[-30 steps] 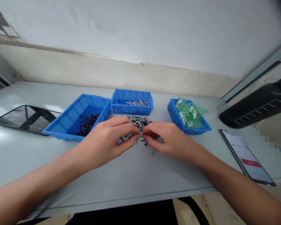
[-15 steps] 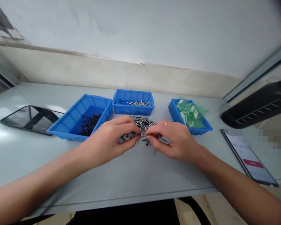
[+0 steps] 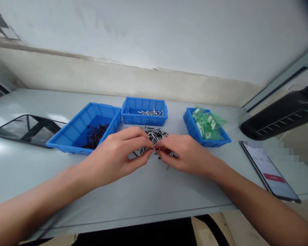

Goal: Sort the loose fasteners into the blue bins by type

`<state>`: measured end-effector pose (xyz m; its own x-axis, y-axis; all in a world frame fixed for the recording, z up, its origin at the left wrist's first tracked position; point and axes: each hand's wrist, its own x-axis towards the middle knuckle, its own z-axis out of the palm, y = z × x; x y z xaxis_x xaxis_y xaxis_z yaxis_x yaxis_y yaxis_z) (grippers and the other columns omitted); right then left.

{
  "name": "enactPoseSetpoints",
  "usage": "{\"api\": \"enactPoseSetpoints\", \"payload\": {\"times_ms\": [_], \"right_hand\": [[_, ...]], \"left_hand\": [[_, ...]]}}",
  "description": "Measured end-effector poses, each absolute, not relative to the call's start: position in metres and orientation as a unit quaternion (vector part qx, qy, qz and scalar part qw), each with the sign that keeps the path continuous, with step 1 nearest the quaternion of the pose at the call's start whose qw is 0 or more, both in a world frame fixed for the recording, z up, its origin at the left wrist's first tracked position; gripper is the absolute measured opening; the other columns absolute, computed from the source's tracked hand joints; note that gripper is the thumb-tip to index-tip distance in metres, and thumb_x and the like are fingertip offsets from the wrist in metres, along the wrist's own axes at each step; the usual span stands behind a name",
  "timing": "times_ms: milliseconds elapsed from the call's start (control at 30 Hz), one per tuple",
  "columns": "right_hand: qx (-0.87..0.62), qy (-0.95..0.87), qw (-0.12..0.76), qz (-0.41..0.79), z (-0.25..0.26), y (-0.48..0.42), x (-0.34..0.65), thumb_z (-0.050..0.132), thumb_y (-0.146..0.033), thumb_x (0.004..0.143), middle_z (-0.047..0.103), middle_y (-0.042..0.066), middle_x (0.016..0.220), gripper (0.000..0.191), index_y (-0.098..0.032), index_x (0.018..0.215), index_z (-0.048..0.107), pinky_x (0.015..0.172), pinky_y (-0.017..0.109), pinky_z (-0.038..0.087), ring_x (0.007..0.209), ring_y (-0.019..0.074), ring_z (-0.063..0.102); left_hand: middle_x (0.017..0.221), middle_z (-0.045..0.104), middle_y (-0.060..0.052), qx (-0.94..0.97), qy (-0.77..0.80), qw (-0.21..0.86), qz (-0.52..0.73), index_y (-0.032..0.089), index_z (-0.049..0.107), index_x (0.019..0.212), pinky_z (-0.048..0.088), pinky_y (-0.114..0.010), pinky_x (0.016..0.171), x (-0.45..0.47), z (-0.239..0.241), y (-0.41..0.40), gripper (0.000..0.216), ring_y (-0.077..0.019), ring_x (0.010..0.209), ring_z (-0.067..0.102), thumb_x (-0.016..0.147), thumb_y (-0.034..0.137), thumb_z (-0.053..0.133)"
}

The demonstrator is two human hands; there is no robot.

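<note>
My left hand (image 3: 122, 153) is closed, thumb and index finger pinched. Opposite it, my right hand (image 3: 186, 152) is pinched as well, its fingertips meeting the left ones. A tiny bit of a small silver metal fastener (image 3: 154, 149) shows between the fingertips; the fingers hide most of it, so its exact kind is unclear. Right behind and beneath the hands lies a mixed pile of silver and black fasteners (image 3: 155, 133) on the grey table (image 3: 143, 194).
At the left, a blue bin (image 3: 74, 131) contains black screws (image 3: 99, 135). A smaller blue bin (image 3: 143, 119) at the back contains silver fasteners (image 3: 154, 112). Green plastic packets (image 3: 209, 124) fill a right-hand blue bin (image 3: 195, 128). A phone (image 3: 272, 174), black bottle (image 3: 277, 116) and dark glossy panel (image 3: 15, 129) lie around.
Both pairs of fingertips have come closer together, and the right hand has shifted slightly left. Less of the silver fastener shows between them. The whole view has moved slightly.
</note>
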<state>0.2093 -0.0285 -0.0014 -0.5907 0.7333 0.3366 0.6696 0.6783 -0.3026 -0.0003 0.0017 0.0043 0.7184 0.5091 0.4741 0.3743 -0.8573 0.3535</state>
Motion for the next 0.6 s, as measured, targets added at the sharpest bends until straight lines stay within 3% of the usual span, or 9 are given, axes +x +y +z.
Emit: {"api": "enactPoseSetpoints", "payload": {"times_ms": [233, 600], "right_hand": [[-0.372, -0.876, 0.308, 0.009, -0.0037, -0.0274, 0.216, 0.053, -0.018, 0.084, 0.061, -0.002, 0.068, 0.009, -0.015, 0.088, 0.061, 0.059, 0.021, 0.039, 0.062, 0.0089, 0.054], [-0.267, -0.891, 0.365, -0.051, -0.0067, -0.0331, 0.2085, 0.054, -0.017, 0.084, 0.059, -0.003, 0.064, 0.006, -0.016, 0.084, 0.06, 0.061, 0.02, 0.041, 0.061, 0.0075, 0.052]], "left_hand": [[0.087, 0.06, 0.0, 0.902, 0.266, 0.139, 0.311, 0.017, 0.063, 0.087, 0.045, -0.019, 0.074, 0.0027, 0.002, 0.0017, 0.008, -0.0088, 0.081, 0.058, 0.085, 0.018, 0.055], [0.086, 0.06, 0.001, 0.925, 0.235, 0.208, 0.215, 0.019, 0.065, 0.085, 0.046, -0.02, 0.071, 0.002, 0.0004, 0.0018, 0.011, -0.0092, 0.079, 0.059, 0.086, 0.022, 0.055]]}}
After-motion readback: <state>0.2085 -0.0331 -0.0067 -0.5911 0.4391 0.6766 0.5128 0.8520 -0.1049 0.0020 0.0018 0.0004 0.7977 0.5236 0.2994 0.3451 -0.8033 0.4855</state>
